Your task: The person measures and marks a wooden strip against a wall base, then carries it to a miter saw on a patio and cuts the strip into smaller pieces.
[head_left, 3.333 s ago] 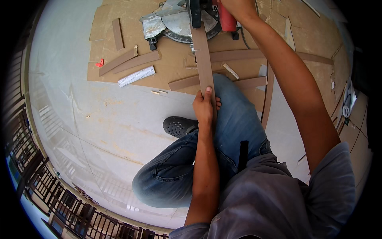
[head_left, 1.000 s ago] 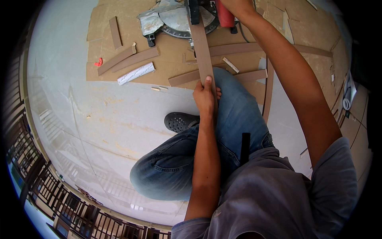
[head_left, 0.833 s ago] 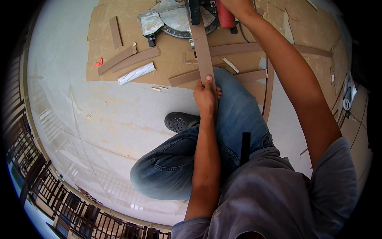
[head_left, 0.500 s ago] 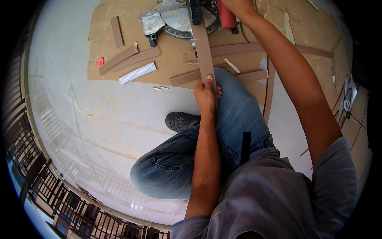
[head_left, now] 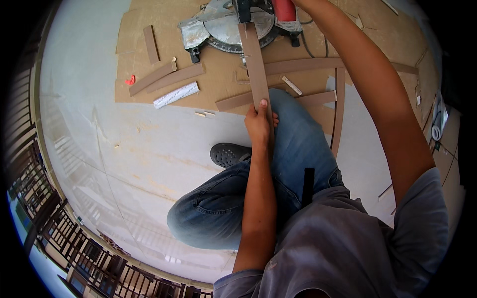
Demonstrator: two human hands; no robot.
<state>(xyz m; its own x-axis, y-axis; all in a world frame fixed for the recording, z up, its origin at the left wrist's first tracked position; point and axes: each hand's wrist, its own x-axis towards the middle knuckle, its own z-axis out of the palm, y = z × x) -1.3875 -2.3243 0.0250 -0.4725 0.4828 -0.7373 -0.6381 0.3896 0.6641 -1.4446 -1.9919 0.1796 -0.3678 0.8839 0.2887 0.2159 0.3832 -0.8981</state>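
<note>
My left hand [head_left: 258, 121] is closed round a long flat brown strip [head_left: 257, 69], thumb on top and fingertips showing at its right edge. It holds the strip beside my right knee. The strip's far end lies on the round metal base of a mitre saw [head_left: 213, 26], just in front of a black part of the saw. My right arm reaches up past the saw's red housing [head_left: 284, 10]. Only the edge of my right hand [head_left: 301, 3] shows at the top of the picture; its fingers are cut off, so its grip is hidden.
Cardboard [head_left: 131, 25] lies under the saw. Loose brown strips [head_left: 176, 77], a white printed roll [head_left: 176, 94], a red scrap [head_left: 130, 80] and small offcuts are scattered about. A cable [head_left: 304, 42] curls right of the saw. Railings [head_left: 99, 258] run along the lower left.
The view has shifted slightly, so the scene sits lower. The saw's black part appears higher, baring the strip's far end. My right hand has slid mostly out of the picture. My left hand keeps its hold.
</note>
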